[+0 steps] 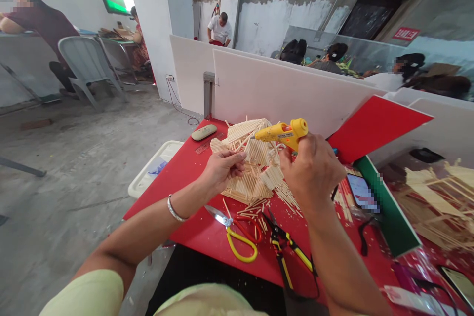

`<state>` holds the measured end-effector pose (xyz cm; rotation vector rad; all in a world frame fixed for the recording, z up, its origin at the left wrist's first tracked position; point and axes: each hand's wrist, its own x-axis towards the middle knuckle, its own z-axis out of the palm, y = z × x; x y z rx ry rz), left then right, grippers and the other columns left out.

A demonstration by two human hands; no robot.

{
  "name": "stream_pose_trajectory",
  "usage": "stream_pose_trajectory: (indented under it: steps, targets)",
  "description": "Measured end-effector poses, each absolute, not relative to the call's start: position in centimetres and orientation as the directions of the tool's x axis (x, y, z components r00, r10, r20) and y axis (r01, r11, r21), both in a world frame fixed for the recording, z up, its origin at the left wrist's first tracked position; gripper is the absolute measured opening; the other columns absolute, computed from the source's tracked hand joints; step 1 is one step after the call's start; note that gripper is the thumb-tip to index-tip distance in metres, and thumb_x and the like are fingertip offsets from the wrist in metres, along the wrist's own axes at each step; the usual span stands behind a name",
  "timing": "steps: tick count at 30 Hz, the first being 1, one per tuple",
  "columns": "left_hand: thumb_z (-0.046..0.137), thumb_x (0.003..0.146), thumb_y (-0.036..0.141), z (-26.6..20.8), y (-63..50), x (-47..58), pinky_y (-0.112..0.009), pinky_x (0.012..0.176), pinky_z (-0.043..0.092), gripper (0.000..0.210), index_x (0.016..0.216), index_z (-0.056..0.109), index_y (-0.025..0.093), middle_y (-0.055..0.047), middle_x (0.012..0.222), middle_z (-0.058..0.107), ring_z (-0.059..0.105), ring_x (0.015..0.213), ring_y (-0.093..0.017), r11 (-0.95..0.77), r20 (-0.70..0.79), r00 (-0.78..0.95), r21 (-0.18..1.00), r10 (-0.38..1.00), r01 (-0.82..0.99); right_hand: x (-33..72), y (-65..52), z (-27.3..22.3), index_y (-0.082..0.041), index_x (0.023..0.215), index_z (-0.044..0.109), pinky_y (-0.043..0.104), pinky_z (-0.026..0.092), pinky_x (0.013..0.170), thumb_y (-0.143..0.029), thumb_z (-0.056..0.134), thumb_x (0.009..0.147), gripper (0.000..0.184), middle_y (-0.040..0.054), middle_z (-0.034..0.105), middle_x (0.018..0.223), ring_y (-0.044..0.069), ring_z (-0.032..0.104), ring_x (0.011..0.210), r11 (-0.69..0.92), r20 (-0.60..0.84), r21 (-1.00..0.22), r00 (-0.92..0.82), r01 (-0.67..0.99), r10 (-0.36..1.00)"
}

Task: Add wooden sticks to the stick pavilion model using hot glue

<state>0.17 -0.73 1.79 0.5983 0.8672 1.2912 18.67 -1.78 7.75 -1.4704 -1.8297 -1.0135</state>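
Observation:
A yellow glue gun (281,132) is gripped in my right hand (314,173), its nozzle pointing left above the wooden stick pieces. My left hand (225,170) is closed in a pinch just left of and below the nozzle, with a thin wooden stick (242,147) between thumb and fingers. Beneath and behind both hands lies a stick-built model (246,185) made of pale round sticks laid in panels. Loose sticks (285,192) spread to its right. Nearer to me are scissors with yellow handles (240,247) and black-and-yellow pliers (287,244).
The red tabletop (200,227) carries a glasses case (204,132), a clear ruler (209,144) and a phone (363,192). White boards (281,84) wall off the far side. A green panel (387,207) stands at right, beside another stick model (440,197). Several people sit beyond.

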Motion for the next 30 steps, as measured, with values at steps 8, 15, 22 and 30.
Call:
stream_pose_trajectory:
  steps: [8,15,22,30]
  targets:
    - [0.068,0.077,0.021,1.25,-0.47,-0.46,-0.021,0.044,0.050,0.011,0.078,0.066,0.010,-0.005,0.067,0.066,0.060,0.050,-0.010,0.243,-0.219,0.113,0.772,0.969,-0.587,18.53,-1.70,7.63,-0.015,0.106,0.055,0.032,0.025,0.059,-0.025,0.049,0.088,0.021,0.0059,0.061,0.085,0.020,0.054,0.080,0.083,0.823,0.215,-0.227,0.973,0.521]
    - [0.069,0.077,0.018,1.36,-0.73,-0.37,-0.021,0.043,0.049,0.011,0.073,0.065,0.009,-0.005,0.067,0.066,0.060,0.050,-0.010,0.222,-0.194,0.109,0.808,0.975,-0.546,18.41,-1.85,7.64,-0.016,0.107,0.054,0.032,0.028,0.060,-0.023,0.049,0.086,0.023,0.0068,0.062,0.087,0.020,0.053,0.080,0.107,0.810,0.201,-0.226,0.974,0.541]
    - [0.071,0.076,0.018,1.70,-0.96,-0.30,-0.022,0.044,0.050,0.012,0.072,0.066,0.009,-0.007,0.068,0.066,0.060,0.050,-0.011,0.213,-0.193,0.094,0.816,0.977,-0.537,18.47,-1.78,7.56,-0.015,0.107,0.055,0.032,0.028,0.061,-0.023,0.048,0.087,0.023,0.0071,0.062,0.087,0.020,0.053,0.081,0.115,0.809,0.188,-0.220,0.975,0.545]
    - [0.073,0.074,0.018,1.47,-0.92,-0.45,-0.021,0.044,0.050,0.012,0.075,0.068,0.008,-0.007,0.069,0.068,0.062,0.051,-0.012,0.204,-0.182,0.095,0.814,0.979,-0.543,18.49,-1.77,7.50,-0.015,0.105,0.056,0.031,0.028,0.060,-0.022,0.048,0.087,0.021,0.0072,0.060,0.086,0.020,0.052,0.080,0.118,0.807,0.181,-0.217,0.976,0.549]
